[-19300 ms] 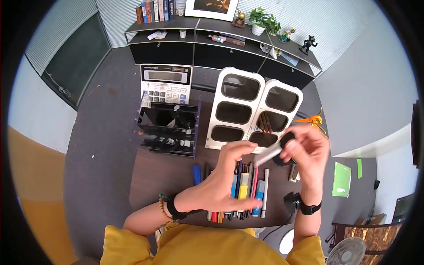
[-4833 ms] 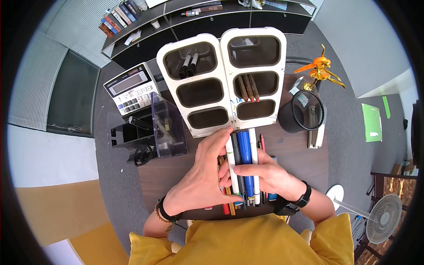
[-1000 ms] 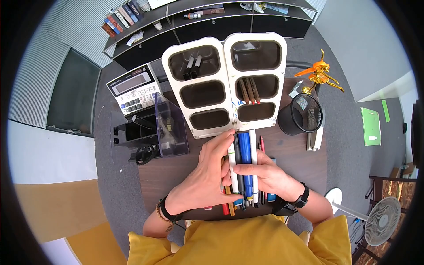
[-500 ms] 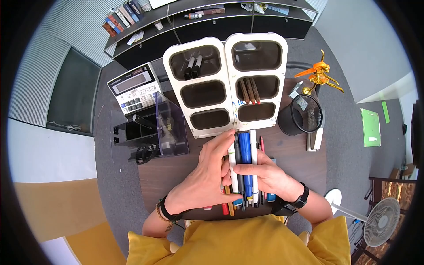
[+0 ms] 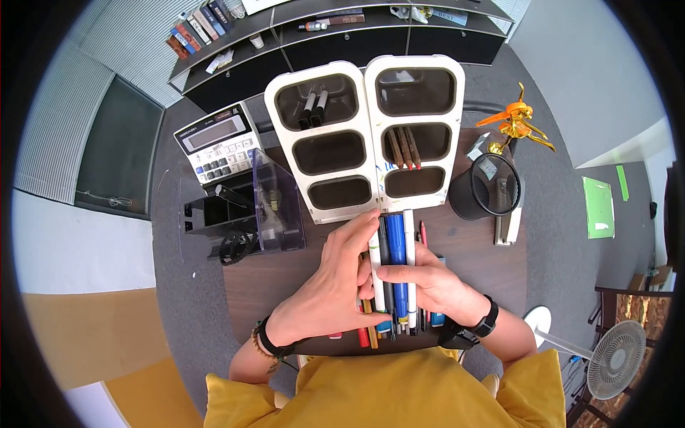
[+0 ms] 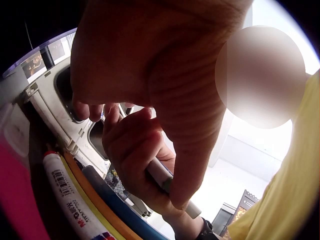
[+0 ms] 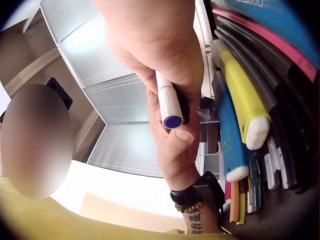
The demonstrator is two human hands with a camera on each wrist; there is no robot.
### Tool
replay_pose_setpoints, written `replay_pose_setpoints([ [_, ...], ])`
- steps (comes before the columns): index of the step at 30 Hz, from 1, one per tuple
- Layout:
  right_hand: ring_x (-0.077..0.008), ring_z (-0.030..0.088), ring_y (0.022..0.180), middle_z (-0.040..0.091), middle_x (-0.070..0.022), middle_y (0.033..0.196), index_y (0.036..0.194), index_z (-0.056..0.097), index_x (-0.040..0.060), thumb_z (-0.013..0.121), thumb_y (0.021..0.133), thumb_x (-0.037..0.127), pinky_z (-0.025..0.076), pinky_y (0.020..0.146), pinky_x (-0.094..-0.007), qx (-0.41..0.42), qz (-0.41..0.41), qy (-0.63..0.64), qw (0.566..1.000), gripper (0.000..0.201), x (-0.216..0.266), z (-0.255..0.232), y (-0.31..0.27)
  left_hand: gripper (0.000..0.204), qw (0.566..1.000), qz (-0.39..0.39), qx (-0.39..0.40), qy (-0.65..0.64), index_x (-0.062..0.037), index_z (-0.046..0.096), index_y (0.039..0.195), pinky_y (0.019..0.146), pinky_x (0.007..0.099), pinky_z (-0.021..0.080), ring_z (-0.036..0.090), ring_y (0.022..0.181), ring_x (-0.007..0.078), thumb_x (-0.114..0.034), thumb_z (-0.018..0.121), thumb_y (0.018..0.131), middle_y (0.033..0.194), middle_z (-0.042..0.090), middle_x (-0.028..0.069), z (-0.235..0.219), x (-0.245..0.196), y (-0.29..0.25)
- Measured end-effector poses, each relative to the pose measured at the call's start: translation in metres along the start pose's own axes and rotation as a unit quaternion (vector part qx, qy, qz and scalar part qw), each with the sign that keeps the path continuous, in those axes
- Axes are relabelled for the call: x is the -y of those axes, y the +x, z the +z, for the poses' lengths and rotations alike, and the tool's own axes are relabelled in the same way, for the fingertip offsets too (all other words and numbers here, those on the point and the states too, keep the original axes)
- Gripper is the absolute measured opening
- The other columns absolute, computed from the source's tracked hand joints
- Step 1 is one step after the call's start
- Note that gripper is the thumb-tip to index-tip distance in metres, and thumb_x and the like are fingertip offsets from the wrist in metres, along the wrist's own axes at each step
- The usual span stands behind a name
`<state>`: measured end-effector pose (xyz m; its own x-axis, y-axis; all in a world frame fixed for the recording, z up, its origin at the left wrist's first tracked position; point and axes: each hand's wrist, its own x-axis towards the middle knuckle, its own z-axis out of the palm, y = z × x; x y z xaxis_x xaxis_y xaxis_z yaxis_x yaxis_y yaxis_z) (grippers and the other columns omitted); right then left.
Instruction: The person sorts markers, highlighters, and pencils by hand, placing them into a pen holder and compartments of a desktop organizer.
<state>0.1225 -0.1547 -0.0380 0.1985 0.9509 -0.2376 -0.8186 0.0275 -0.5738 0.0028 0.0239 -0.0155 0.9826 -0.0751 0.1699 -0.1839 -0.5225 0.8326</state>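
Both hands hold a row of markers over the table in the head view. Side by side in it lie a white marker [image 5: 374,260], a black marker [image 5: 386,250], a blue marker [image 5: 397,246] and another white marker [image 5: 409,239]. My left hand [image 5: 321,278] spans the row from the left, fingers near the far ends and thumb at the near ends. From the right, my right hand [image 5: 444,285] grips it, thumb across the top. Beneath lie several pens and highlighters, partly hidden, including a yellow highlighter [image 7: 245,95]. White-framed compartment trays [image 5: 328,130] stand just beyond, holding dark-capped markers [image 5: 318,108] and brown pencils [image 5: 405,146].
Left of the trays are a clear purple-tinted organizer [image 5: 277,214] and a calculator [image 5: 220,146]. On the right stand a black mesh pen cup [image 5: 467,192], a stapler [image 5: 508,228] and a golden figurine [image 5: 519,118]. The table edge is close to the body.
Since the oldest frame, two dark-capped markers have come into the upper left compartment, and both hands have gathered the marker row. Over the last second the hands have held still.
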Motion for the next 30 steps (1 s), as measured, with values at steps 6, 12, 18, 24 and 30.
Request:
replay_pose_setpoints([
  [6,-0.0236,0.074,0.107,0.070,-0.0167,0.120,0.154,0.045,-0.0008,0.066,0.105,0.012,0.061,0.095,-0.0369,-0.006,0.002,-0.005,1.000,0.055,0.0014,0.0015,-0.0001,0.139,1.000,0.000,-0.001,0.001,-0.0017,0.010,0.167,0.123,0.0549,0.030,0.028,0.153,0.0455,-0.022,0.101,0.064,0.168,0.022,0.0257,0.0004,-0.0001,-0.0001],
  [12,-0.0220,0.073,0.106,0.070,-0.0162,0.119,0.154,0.044,-0.0026,0.065,0.106,0.012,0.060,0.095,-0.0363,-0.004,-0.002,-0.012,1.000,0.054,0.0027,0.0033,-0.0004,0.138,1.000,-0.010,0.004,-0.002,-0.0014,0.011,0.167,0.124,0.0541,0.030,0.029,0.152,0.0455,-0.022,0.101,0.064,0.167,0.022,0.0257,-0.0010,-0.0027,0.0009],
  [18,-0.0209,0.073,0.105,0.070,-0.0159,0.119,0.153,0.044,-0.0032,0.065,0.106,0.013,0.059,0.095,-0.0357,-0.003,-0.006,-0.017,1.000,0.054,0.0022,0.0033,0.0001,0.139,1.000,-0.005,-0.001,0.002,-0.0011,0.012,0.166,0.125,0.0539,0.029,0.028,0.152,0.0453,-0.021,0.101,0.062,0.166,0.023,0.0254,-0.0003,-0.0020,0.0013],
  [24,-0.0245,0.073,0.107,0.070,-0.0166,0.119,0.148,0.049,-0.0026,0.066,0.105,0.010,0.061,0.095,-0.0383,-0.005,-0.008,-0.018,1.000,0.048,0.0001,0.0018,0.0003,0.139,1.000,-0.005,-0.001,0.006,-0.0021,0.011,0.166,0.124,0.0534,0.030,0.029,0.152,0.0456,-0.021,0.101,0.062,0.165,0.023,0.0253,0.0000,-0.0023,0.0011],
  [30,-0.0275,0.074,0.107,0.070,-0.0166,0.118,0.145,0.050,-0.0021,0.067,0.103,0.008,0.062,0.097,-0.0405,-0.004,-0.015,-0.001,1.000,0.046,-0.0007,0.0003,0.0015,0.140,1.000,-0.001,-0.003,0.000,-0.0042,0.011,0.167,0.124,0.0527,0.031,0.030,0.151,0.0456,-0.020,0.101,0.061,0.167,0.022,0.0251,-0.0015,-0.0031,0.0015],
])
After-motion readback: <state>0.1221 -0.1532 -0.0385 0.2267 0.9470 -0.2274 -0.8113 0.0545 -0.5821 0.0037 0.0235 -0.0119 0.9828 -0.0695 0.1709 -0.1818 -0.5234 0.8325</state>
